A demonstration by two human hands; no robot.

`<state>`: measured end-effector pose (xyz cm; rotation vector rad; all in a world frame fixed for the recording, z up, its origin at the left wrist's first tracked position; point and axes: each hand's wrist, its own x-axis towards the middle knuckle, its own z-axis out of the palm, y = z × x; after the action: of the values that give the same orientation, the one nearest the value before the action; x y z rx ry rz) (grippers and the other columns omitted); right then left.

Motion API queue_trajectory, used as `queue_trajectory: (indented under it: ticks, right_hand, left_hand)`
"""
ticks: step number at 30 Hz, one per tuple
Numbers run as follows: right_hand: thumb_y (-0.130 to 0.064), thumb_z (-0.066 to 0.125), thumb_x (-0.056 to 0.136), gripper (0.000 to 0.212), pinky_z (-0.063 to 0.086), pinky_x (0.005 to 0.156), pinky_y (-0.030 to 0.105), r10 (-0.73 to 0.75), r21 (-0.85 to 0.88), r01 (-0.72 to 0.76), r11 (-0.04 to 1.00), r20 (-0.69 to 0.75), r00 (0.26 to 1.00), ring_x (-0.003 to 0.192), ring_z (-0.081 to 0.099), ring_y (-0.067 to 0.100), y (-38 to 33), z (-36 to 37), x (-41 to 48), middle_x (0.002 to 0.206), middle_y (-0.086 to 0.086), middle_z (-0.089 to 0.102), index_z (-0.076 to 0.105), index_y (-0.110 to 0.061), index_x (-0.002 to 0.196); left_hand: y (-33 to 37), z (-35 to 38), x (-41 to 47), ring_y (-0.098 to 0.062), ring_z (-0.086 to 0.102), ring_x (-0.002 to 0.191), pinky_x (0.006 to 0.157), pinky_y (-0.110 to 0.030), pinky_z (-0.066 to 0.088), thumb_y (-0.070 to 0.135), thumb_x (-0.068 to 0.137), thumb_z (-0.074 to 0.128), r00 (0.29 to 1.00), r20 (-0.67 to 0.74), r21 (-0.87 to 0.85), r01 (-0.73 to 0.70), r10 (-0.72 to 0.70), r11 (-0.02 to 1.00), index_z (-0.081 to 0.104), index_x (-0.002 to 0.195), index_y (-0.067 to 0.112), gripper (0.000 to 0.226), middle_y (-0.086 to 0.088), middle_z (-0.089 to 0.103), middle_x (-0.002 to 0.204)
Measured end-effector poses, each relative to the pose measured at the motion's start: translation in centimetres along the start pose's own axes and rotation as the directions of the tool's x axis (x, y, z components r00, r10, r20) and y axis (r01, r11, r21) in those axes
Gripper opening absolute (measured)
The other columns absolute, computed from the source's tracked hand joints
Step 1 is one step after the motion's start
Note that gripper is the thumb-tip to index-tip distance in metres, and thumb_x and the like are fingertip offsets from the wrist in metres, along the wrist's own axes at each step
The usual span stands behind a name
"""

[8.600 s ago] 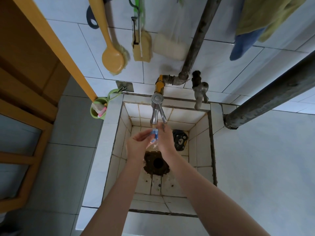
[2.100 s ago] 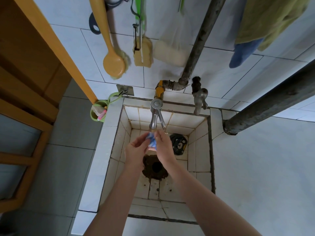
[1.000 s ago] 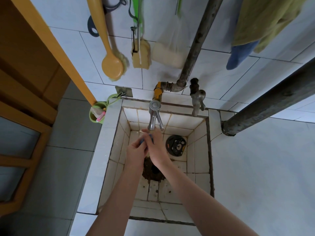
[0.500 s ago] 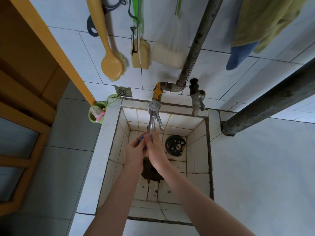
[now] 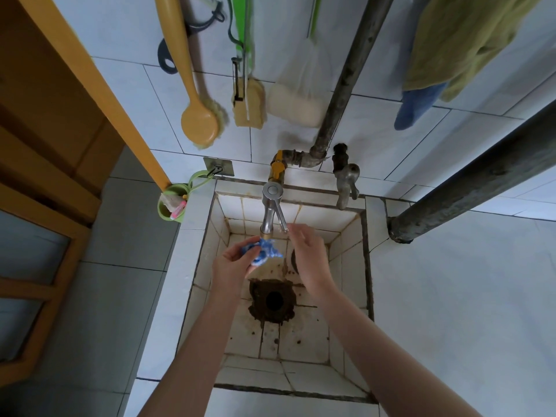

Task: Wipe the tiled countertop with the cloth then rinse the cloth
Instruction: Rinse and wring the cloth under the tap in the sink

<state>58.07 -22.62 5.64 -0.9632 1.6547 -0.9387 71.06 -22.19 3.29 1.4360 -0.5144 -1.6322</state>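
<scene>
A household wash corner or utility area is suggested, possibly off a kitchen, though little beyond one wall is shown. A small sink basin (image 5: pixel 346 254) lined with stained white tiles is set into a tiled countertop (image 5: pixel 451 296), and its drain (image 5: pixel 273 300) is ringed with rust-brown grime. A steel tap (image 5: pixel 270 206) is fed through a yellow-handled valve (image 5: pixel 277 168) from a bare, corroded pipe (image 5: pixel 352 73), and an older tap (image 5: pixel 346 176) is mounted beside it. On the white-tiled wall (image 5: pixel 376 127) a yellow long-handled brush (image 5: pixel 200 121), a sponge scrubber (image 5: pixel 249 103) and a netted sponge (image 5: pixel 296 100) are hung. A green cup (image 5: pixel 171 203) is hooked at the sink's corner, cloths (image 5: pixel 457 43) are draped above, and a wooden door frame (image 5: pixel 99 91) is seen at the left.
</scene>
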Motion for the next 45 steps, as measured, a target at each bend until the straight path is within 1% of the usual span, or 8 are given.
queue_trajectory:
  ticks: [6,16,24,28,31,34,38,45]
  right_hand:
    - [-0.023,0.050,0.095,0.023,0.045,0.072,0.017,-0.192,0.131,0.187,0.974,0.029,0.981,0.069,0.055,0.003,-4.2,-2.7,-1.9,0.072,-0.005,0.059,0.060,-0.018,0.076]
    - [-0.009,0.058,0.090,0.014,0.045,0.058,0.007,-0.151,0.204,0.107,0.973,0.215,0.965,0.053,0.055,-0.008,-6.8,-2.8,-2.5,0.070,-0.004,0.059,0.060,0.004,0.093]
    - [-0.019,0.059,0.091,0.011,0.049,0.063,0.011,-0.120,0.137,0.094,0.986,0.198,0.973,0.060,0.059,-0.005,-6.2,-1.0,-2.7,0.070,-0.006,0.063,0.061,-0.013,0.082]
    - [-0.021,0.049,0.096,0.023,0.048,0.075,0.018,-0.021,-0.267,0.059,0.962,0.144,0.989,0.096,0.061,0.014,-1.9,-2.0,-2.7,0.105,0.003,0.062,0.060,-0.005,0.110]
    - [-0.033,0.044,0.098,0.038,0.042,0.090,0.023,0.311,-0.014,-0.315,0.949,0.212,0.927,0.122,0.049,0.024,1.7,-2.1,-3.6,0.130,0.006,0.053,0.050,-0.012,0.129]
    - [-0.038,0.054,0.091,0.040,0.039,0.105,0.045,0.510,0.430,-0.611,0.664,0.337,0.791,0.122,0.049,0.032,2.8,-1.7,-4.5,0.127,0.012,0.054,0.054,-0.011,0.120]
    - [-0.013,0.058,0.089,0.034,0.051,0.090,0.049,0.506,0.639,-0.609,0.470,0.370,0.779,0.112,0.055,0.037,1.5,-1.8,-5.0,0.125,0.023,0.054,0.051,0.002,0.119]
    - [-0.021,0.061,0.088,0.039,0.054,0.082,0.041,0.424,0.588,-0.571,0.573,0.383,0.820,0.096,0.062,0.031,0.1,-1.5,-6.6,0.110,0.020,0.059,0.051,0.003,0.116]
  left_hand:
    - [0.0,0.2,-0.5,-0.029,0.060,0.106,0.074,-0.022,0.055,0.000,0.077,0.063,0.999,0.024,-0.003,0.041,-0.041,0.999,0.067,0.090,0.014,0.020,-0.013,0.063,0.113]
    - [0.8,0.2,-2.2,-0.034,0.059,0.105,0.063,-0.017,0.055,-0.003,0.075,0.065,1.000,-0.005,0.078,0.007,-0.006,0.997,0.063,0.094,0.006,0.021,-0.021,0.061,0.113]
    - [1.6,-0.2,-3.7,-0.033,0.060,0.102,0.059,-0.017,0.055,-0.005,0.078,0.062,0.999,0.016,0.092,0.045,-0.047,0.995,0.063,0.090,0.006,0.017,-0.021,0.061,0.112]
    - [2.1,-0.6,-4.6,-0.030,0.062,0.099,0.063,-0.019,0.056,-0.005,0.079,0.060,0.993,0.073,0.079,0.085,-0.091,0.993,0.063,0.098,0.002,0.020,-0.021,0.062,0.112]
    - [2.3,-0.6,-5.7,-0.029,0.063,0.099,0.069,-0.022,0.057,-0.003,0.081,0.058,0.984,0.142,0.078,0.100,-0.110,0.992,0.062,0.102,0.001,0.021,-0.019,0.063,0.111]
    - [2.5,-0.4,-6.6,-0.025,0.065,0.098,0.075,-0.025,0.056,0.001,0.082,0.059,0.967,0.224,0.117,0.100,-0.125,0.988,0.064,0.100,0.005,0.019,-0.015,0.066,0.108]
    - [2.5,-0.1,-7.4,-0.025,0.064,0.100,0.076,-0.025,0.056,0.001,0.084,0.057,0.964,0.242,0.165,0.072,-0.112,0.984,0.063,0.103,0.007,0.021,-0.014,0.064,0.110]
    - [0.9,1.3,-8.8,-0.020,0.063,0.102,0.077,-0.024,0.055,0.005,0.087,0.055,0.982,0.185,0.357,-0.095,0.030,0.929,0.053,0.120,0.019,0.036,-0.009,0.064,0.114]
